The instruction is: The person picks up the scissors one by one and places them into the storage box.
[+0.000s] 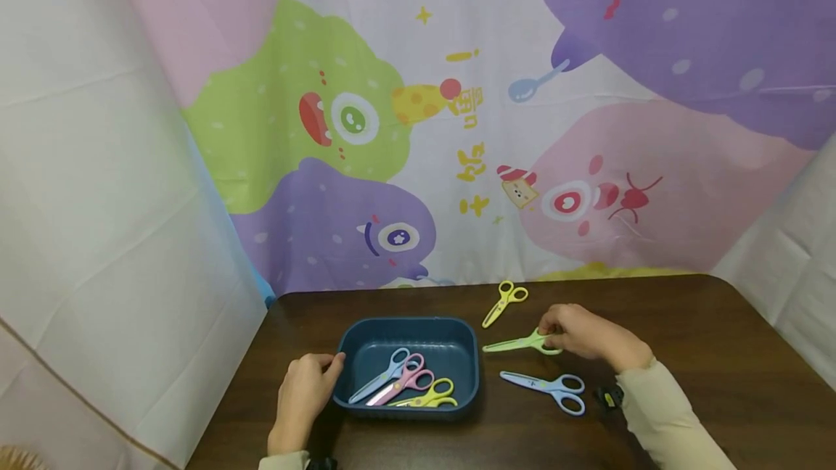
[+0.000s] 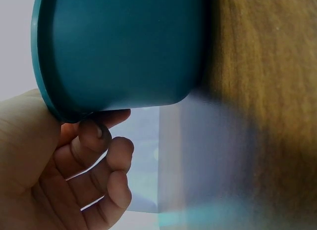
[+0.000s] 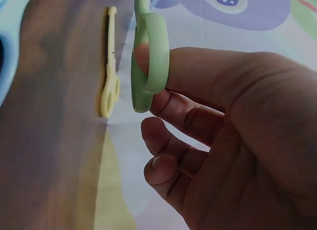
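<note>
My right hand [image 1: 584,332] pinches the handle of light green scissors [image 1: 516,344]; in the right wrist view a finger loop of the green scissors [image 3: 157,54] sits between thumb and fingers. The blades point left, toward a dark blue tray [image 1: 408,412]. At that tray's left side, my left hand [image 1: 303,390] holds the rim with curled fingers, its thumb partly hidden in the left wrist view. Inside the tray lie blue scissors [image 1: 379,381], pink scissors [image 1: 403,381] and yellow scissors [image 1: 431,397], overlapping.
Another pair of yellow scissors [image 1: 503,304] lies near the table's back edge. Blue scissors [image 1: 548,388] lie on the brown table [image 1: 718,354], in front of the right hand. A cartoon-printed cloth [image 1: 457,238] hangs behind the table, with white cloth at both sides.
</note>
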Action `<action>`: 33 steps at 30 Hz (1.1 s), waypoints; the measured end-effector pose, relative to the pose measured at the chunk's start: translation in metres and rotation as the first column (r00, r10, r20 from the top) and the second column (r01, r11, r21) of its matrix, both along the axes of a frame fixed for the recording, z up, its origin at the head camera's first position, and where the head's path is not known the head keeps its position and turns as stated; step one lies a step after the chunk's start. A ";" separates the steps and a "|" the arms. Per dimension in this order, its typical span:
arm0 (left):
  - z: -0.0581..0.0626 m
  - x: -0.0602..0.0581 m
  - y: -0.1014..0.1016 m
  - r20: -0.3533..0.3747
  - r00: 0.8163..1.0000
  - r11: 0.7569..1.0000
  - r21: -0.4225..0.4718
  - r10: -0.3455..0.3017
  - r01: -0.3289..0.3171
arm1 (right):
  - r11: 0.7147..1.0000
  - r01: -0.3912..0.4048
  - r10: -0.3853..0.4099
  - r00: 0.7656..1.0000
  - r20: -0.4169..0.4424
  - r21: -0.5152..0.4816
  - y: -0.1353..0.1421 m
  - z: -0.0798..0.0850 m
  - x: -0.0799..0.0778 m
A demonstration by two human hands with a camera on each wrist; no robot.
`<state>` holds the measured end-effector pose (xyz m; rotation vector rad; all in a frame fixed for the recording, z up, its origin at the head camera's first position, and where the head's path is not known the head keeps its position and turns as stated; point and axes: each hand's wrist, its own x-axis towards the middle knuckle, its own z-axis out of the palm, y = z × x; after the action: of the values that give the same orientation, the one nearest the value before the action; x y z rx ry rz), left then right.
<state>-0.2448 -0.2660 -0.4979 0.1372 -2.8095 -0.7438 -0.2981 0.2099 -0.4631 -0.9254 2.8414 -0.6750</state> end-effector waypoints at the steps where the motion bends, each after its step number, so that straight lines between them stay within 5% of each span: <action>1: 0.000 0.000 0.000 0.001 1.000 1.000 0.001 0.002 -0.002 | 1.000 -0.006 0.006 1.000 -0.006 0.005 0.000 0.002 0.000; 16: 0.000 0.000 0.000 -0.004 1.000 1.000 -0.007 0.003 -0.003 | 0.998 0.032 -0.031 0.999 -0.021 0.046 -0.005 0.028 -0.013; 33: 0.000 0.000 0.000 0.001 1.000 1.000 -0.001 0.002 -0.002 | 0.997 -0.031 0.028 0.999 -0.046 -0.066 -0.017 0.048 -0.026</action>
<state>-0.2446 -0.2656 -0.4979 0.1406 -2.8106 -0.7419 -0.3243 0.1925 -0.4155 -1.0030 2.8540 -0.7598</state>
